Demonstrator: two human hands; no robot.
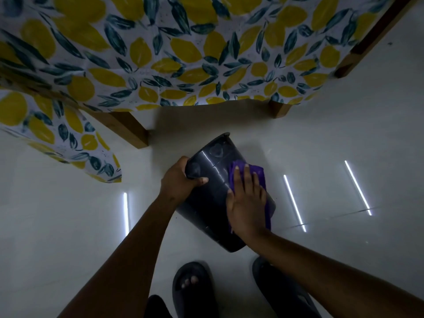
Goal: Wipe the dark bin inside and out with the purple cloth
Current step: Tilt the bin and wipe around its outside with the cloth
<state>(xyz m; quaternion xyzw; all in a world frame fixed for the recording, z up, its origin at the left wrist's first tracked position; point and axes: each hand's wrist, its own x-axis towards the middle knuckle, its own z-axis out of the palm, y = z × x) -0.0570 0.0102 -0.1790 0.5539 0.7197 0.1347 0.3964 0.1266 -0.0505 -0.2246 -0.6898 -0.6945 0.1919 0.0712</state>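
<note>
The dark bin is tilted on its side above the white floor, its outer wall facing up. My left hand grips its left edge, thumb lying across the wall. My right hand lies flat with straight fingers on the purple cloth, pressing it against the bin's outer wall on the right side. The inside of the bin is hidden from view.
A table with wooden legs and a hanging lemon-print tablecloth stands just beyond the bin. My feet in dark slippers stand below it. The glossy white floor reflects light strips.
</note>
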